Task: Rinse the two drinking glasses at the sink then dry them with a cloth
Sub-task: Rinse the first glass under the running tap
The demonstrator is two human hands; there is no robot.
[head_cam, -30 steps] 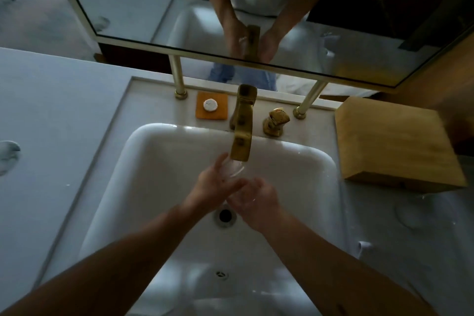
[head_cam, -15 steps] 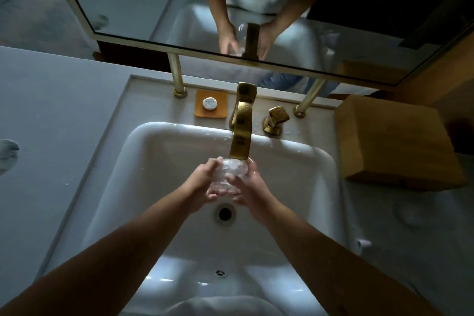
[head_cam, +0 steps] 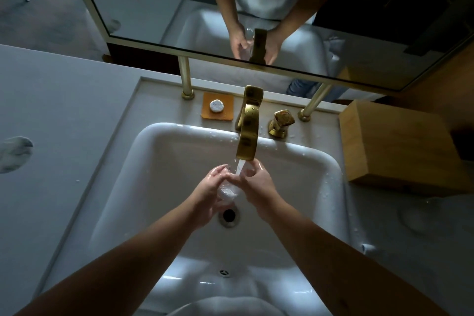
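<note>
Head view, looking down into the basin. I hold one clear drinking glass (head_cam: 228,188) between both hands over the white sink (head_cam: 164,161), just above the drain (head_cam: 229,215); the glass lies tilted, its far end up under the brass faucet (head_cam: 248,133) and its near end low toward the drain; a stream of water (head_cam: 240,167) falls from the spout onto it. My left hand (head_cam: 209,191) wraps the glass from the left, fingers curled round its side, fingertips meeting the far end near the stream; my right hand (head_cam: 256,182) grips it from the right, thumb and fingers curled about the upper part directly beneath the spout; the glass thus sits in the gap between the two palms, touched by both, most of its wall hidden by fingers and only the near end plainly visible. Whether the mouth or the base points toward me I cannot tell.

Behind the basin: a brass tap handle (head_cam: 280,122) to the right of the faucet; an orange soap dish (head_cam: 218,109) to its left, bearing a small round white soap (head_cam: 216,106); a mirror (head_cam: 179,7) on brass posts reflects my hands and torso. A wooden box (head_cam: 395,146) stands on the grey countertop (head_cam: 64,110) to the right of the sink; water droplets dot the rim near the faucet.
</note>
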